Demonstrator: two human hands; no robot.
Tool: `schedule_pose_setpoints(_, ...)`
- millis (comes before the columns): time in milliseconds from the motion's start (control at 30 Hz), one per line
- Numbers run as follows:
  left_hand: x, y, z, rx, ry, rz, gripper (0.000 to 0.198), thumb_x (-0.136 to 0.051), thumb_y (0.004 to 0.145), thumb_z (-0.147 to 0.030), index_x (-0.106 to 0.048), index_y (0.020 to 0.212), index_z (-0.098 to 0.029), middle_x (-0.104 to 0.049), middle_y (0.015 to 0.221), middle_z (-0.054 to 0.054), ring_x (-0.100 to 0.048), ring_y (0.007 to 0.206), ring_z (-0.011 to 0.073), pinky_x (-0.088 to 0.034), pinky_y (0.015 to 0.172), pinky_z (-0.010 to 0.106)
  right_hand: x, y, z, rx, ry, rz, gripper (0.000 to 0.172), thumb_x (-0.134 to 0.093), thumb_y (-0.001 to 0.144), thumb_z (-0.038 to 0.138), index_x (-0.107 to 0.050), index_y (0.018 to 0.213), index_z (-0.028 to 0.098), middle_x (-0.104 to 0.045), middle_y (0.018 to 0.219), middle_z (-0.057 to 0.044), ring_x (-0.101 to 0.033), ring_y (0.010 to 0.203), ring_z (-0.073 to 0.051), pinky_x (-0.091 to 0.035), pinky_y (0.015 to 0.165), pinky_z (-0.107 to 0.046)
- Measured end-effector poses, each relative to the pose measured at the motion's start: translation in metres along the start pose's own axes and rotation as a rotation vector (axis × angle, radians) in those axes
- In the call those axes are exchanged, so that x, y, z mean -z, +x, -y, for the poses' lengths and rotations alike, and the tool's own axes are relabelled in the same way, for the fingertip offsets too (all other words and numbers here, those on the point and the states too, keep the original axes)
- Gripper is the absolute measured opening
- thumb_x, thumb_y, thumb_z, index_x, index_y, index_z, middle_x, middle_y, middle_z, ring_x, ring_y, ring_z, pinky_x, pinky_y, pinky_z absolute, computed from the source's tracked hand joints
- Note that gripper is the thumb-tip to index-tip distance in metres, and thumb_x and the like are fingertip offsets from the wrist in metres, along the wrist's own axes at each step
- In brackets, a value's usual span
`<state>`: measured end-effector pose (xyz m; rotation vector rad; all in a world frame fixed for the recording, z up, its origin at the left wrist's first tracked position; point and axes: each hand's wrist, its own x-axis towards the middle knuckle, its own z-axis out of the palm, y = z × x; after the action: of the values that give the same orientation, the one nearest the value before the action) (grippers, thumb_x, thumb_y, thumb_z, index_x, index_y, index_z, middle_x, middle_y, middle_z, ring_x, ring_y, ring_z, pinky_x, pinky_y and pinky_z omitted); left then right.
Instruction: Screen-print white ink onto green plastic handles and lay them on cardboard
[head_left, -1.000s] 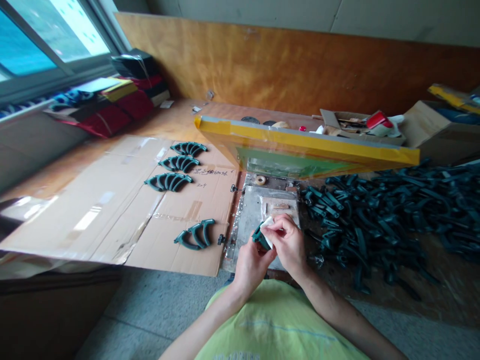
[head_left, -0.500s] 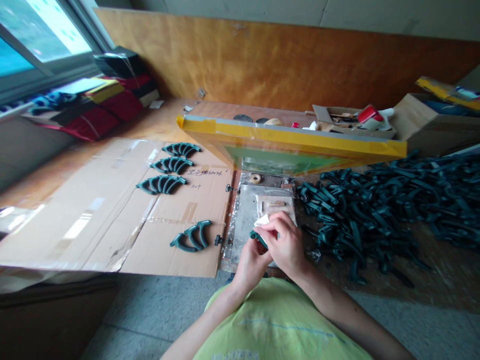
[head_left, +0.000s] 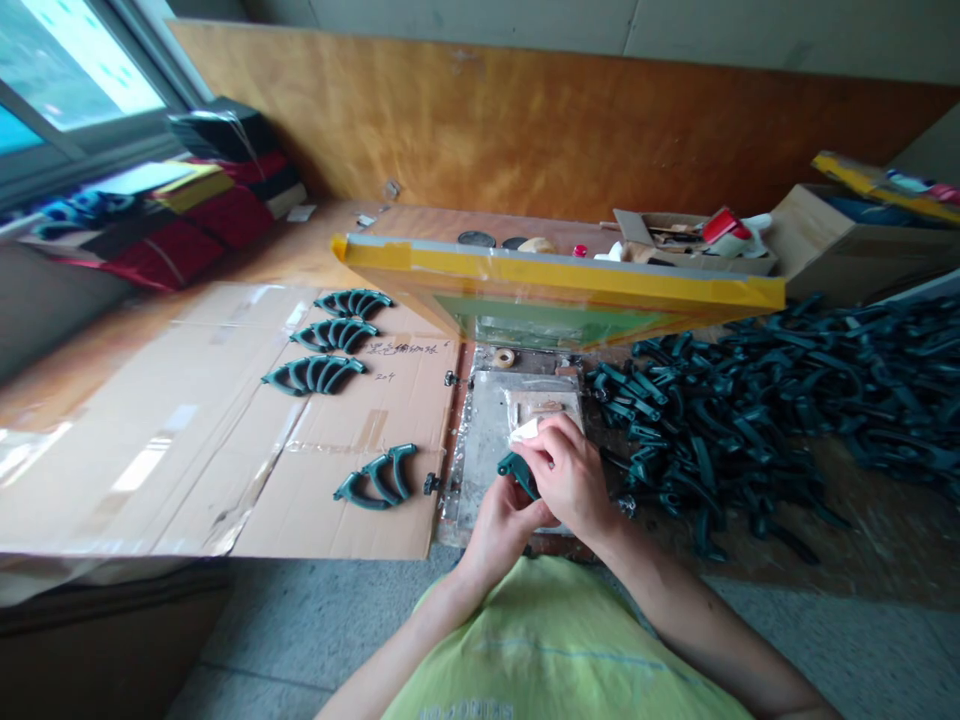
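Observation:
My left hand [head_left: 501,522] is closed round a dark green curved plastic handle [head_left: 517,470], whose end sticks out beyond the fingers. My right hand [head_left: 571,478] pinches a small white cloth [head_left: 526,431] and rests against the same handle; the fingers hide much of the part. Both hands are over a grey base plate [head_left: 480,440] with a clear-wrapped block [head_left: 544,402] on it. To the left, a few similar handles [head_left: 379,480] lie nested on a cardboard sheet [head_left: 255,450].
A yellow-taped screen frame [head_left: 555,265] stands tilted behind the plate. A large heap of green handles [head_left: 735,430] covers the right side. A tape roll [head_left: 504,358] sits behind the block. Three nested rows of handles [head_left: 315,374] lie further back on the cardboard. An open carton [head_left: 825,240] stands back right.
The view has shifted slightly, so the surroundings sit a little further left. More of the handle's end shows above my left hand. Both hands keep their holds.

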<state>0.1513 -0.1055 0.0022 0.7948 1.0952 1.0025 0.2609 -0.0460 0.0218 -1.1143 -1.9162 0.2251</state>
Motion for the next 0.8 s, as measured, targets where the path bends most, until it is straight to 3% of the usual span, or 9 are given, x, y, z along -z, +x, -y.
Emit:
schedule_pose_setpoints(133, 0.0, -0.003, 0.001, 0.047, -0.001, 0.088, 0.038, -0.077, 0.07, -0.042, -0.059, 0.085, -0.013, -0.069, 0.08, 0.006, -0.065, 0.071, 0.0162, -0.052, 0.066, 0.027, -0.002, 0.004, -0.033, -0.07, -0.111, 0.034, 0.022, -0.061, 0.088, 0.023, -0.055, 0.068, 0.022, -0.055, 0.075, 0.0, -0.055, 0.067, -0.014, -0.044, 0.063, -0.026)
schedule_pose_setpoints(200, 0.001, -0.004, 0.001, 0.081, -0.049, 0.058, 0.041, -0.079, 0.068, -0.042, -0.055, 0.087, -0.014, -0.069, 0.083, 0.006, -0.067, 0.073, 0.0176, -0.053, 0.067, 0.028, 0.006, 0.005, -0.041, -0.099, -0.116, -0.02, 0.021, -0.063, 0.087, 0.023, -0.054, 0.068, 0.022, -0.054, 0.073, 0.001, -0.054, 0.066, -0.014, -0.044, 0.063, -0.026)
schedule_pose_setpoints(300, 0.002, -0.001, 0.0, 0.107, -0.075, 0.02, 0.043, -0.08, 0.067, -0.042, -0.053, 0.088, -0.015, -0.069, 0.081, 0.004, -0.068, 0.072, 0.018, -0.054, 0.065, 0.029, 0.014, 0.004, -0.027, -0.049, -0.069, -0.092, 0.02, -0.064, 0.087, 0.023, -0.054, 0.07, 0.021, -0.054, 0.074, 0.001, -0.056, 0.069, -0.013, -0.045, 0.064, -0.025)
schedule_pose_setpoints(400, 0.002, 0.002, 0.002, 0.078, -0.01, 0.033, 0.039, -0.079, 0.067, -0.041, -0.055, 0.082, -0.015, -0.065, 0.07, 0.0, -0.064, 0.063, 0.0148, -0.051, 0.059, 0.025, 0.009, 0.0, -0.01, 0.061, -0.067, -0.025, 0.019, -0.063, 0.089, 0.024, -0.056, 0.071, 0.021, -0.056, 0.075, 0.0, -0.057, 0.067, -0.012, -0.045, 0.062, -0.023)
schedule_pose_setpoints(500, 0.003, 0.007, 0.008, 0.106, 0.057, 0.103, 0.037, -0.078, 0.068, -0.04, -0.057, 0.083, -0.015, -0.067, 0.073, 0.002, -0.064, 0.062, 0.0136, -0.049, 0.059, 0.024, 0.006, -0.003, -0.027, 0.034, -0.175, -0.012, 0.021, -0.06, 0.09, 0.024, -0.056, 0.069, 0.021, -0.058, 0.074, -0.001, -0.056, 0.064, -0.013, -0.043, 0.059, -0.025)
schedule_pose_setpoints(567, 0.005, 0.013, 0.016, 0.176, 0.041, 0.195, 0.039, -0.078, 0.068, -0.042, -0.058, 0.086, -0.015, -0.068, 0.078, 0.003, -0.065, 0.063, 0.0142, -0.051, 0.06, 0.025, 0.018, -0.004, -0.054, -0.076, -0.221, -0.074, 0.023, -0.061, 0.089, 0.027, -0.056, 0.068, 0.021, -0.058, 0.073, -0.001, -0.056, 0.065, -0.014, -0.044, 0.06, -0.026)
schedule_pose_setpoints(667, 0.004, 0.027, 0.034, 0.271, 0.025, 0.248, 0.047, -0.08, 0.063, -0.047, -0.057, 0.089, -0.016, -0.066, 0.073, 0.0, -0.064, 0.058, 0.0136, -0.051, 0.055, 0.025, 0.055, -0.013, -0.094, -0.238, -0.24, -0.185, 0.026, -0.064, 0.086, 0.035, -0.056, 0.065, 0.021, -0.057, 0.071, -0.001, -0.055, 0.064, -0.015, -0.045, 0.063, -0.028)
schedule_pose_setpoints(800, -0.019, 0.047, 0.06, 0.395, 0.057, 0.27, 0.06, -0.082, 0.055, -0.057, -0.06, 0.092, -0.015, -0.065, 0.068, -0.001, -0.061, 0.052, 0.0118, -0.05, 0.051, 0.024, 0.095, -0.036, -0.119, -0.405, -0.28, -0.293, 0.03, -0.065, 0.082, 0.044, -0.06, 0.065, 0.02, -0.057, 0.07, -0.001, -0.053, 0.061, -0.015, -0.045, 0.061, -0.029)
